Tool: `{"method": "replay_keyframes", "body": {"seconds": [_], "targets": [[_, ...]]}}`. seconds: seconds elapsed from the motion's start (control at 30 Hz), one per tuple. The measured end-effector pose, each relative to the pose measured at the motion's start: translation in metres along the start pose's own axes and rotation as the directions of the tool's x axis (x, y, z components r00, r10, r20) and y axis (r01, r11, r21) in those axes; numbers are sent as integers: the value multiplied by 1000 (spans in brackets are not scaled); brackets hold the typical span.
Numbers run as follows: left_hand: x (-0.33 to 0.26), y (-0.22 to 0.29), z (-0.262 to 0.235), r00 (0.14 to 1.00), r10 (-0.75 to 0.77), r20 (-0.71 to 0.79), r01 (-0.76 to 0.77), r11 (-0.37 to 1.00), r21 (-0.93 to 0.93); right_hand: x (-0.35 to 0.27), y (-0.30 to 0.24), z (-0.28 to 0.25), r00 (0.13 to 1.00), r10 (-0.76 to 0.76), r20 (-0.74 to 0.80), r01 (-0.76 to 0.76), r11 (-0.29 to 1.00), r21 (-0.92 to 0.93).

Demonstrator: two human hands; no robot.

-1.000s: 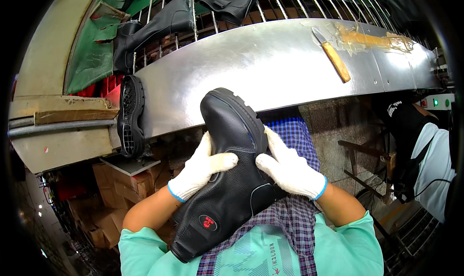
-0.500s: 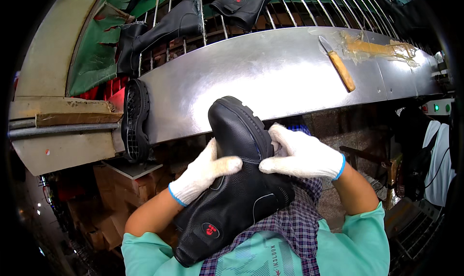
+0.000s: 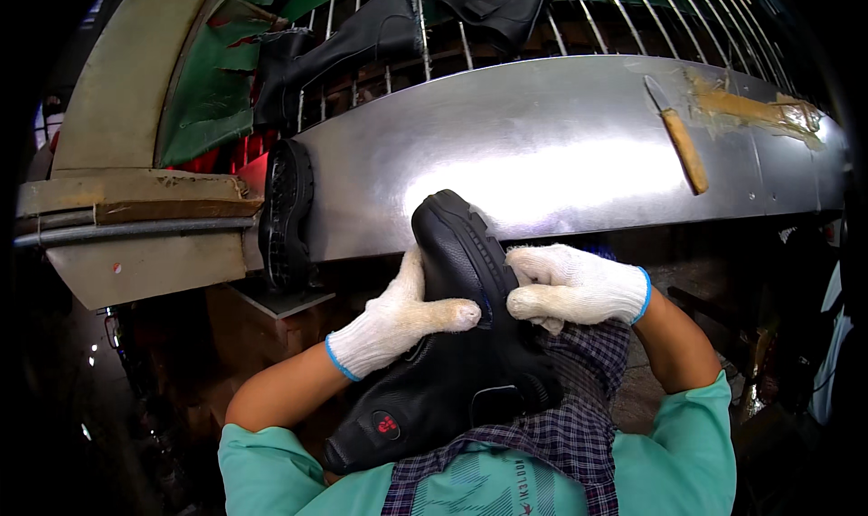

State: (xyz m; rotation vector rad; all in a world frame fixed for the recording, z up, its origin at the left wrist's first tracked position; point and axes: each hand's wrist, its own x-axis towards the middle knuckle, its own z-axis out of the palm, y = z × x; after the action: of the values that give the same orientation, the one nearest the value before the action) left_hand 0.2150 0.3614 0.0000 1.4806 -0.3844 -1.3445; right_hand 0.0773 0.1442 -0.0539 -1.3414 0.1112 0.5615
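One view here: left fisheye of head-worn pair. Looks steeply down from above, 12 o'clock pointing away from body. Pretty close, with boot [image 3: 452, 362] just below center, left hand [image 3: 402, 317] around 7, right hand [image 3: 579, 285] around 4. Shirt [image 3: 488, 480] right under lens at 6. Bench [image 3: 497, 127] farther out, bowed across 12 by lens. Bars [image 3: 620, 14] beyond, 11 to 2.
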Motion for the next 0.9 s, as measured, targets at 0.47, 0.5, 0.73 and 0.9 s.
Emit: {"method": "replay_keyframes", "body": {"seconds": [0.47,0.5,0.73,0.9], "targets": [[11,-6,15,998,15,-58,-11,997,76,-15,-36,-9,989,-132,-69,41,685,-728],[13,-3,16,998,43,-40,-40,996,85,-16,-41,-9,993,-45,-105,-51,649,-759],[-3,11,20,997,-45,-66,47,999,19,-34,-16,8,959,101,-264,-134,985,-109],[-3,-10,0,994,-71,87,84,983,-163,-25,-25,13,966,47,-253,-165,869,-467]]}}
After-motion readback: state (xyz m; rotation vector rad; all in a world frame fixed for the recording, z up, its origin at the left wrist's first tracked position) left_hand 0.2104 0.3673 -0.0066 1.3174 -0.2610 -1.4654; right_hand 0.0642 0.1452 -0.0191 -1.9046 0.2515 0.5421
